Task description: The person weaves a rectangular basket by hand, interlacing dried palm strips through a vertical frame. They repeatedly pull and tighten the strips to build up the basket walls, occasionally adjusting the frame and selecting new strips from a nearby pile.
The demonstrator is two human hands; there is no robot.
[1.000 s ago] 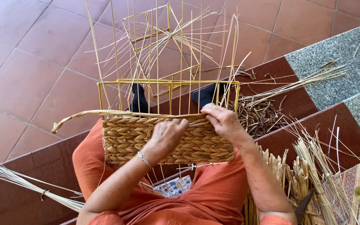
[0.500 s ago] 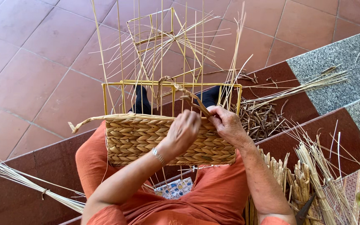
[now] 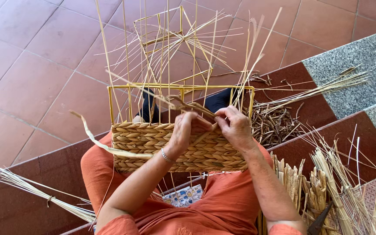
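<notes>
— Both hands have climbed since a second ago: then they lay lower on the woven wall, and the left hand (image 3: 187, 130) has since crossed toward the middle of the frame to meet the right.

— And the loose end?

— That flat braided strand (image 3: 105, 146) lay nearly level at the left of the basket; it now curls down and out toward the left of the frame, while its working part runs up between the hands at the top edge of the weave.

— How are the hands set?

— The left hand is closed around the strand, thumb and fingers pinching it. The right hand (image 3: 236, 128) is curled against it just beside, fingertips pressing the strand at the rim; whether it truly grips I cannot tell.

— Where is the basket?

— The half-woven basket (image 3: 153, 146) rests on the person's orange-clad lap at centre frame, its yellow wire frame (image 3: 179, 87) and thin upright stakes (image 3: 168, 48) rising toward the top. A bundle of straw (image 3: 40, 196) lies at lower left, more reeds (image 3: 340, 174) at lower right.
</notes>
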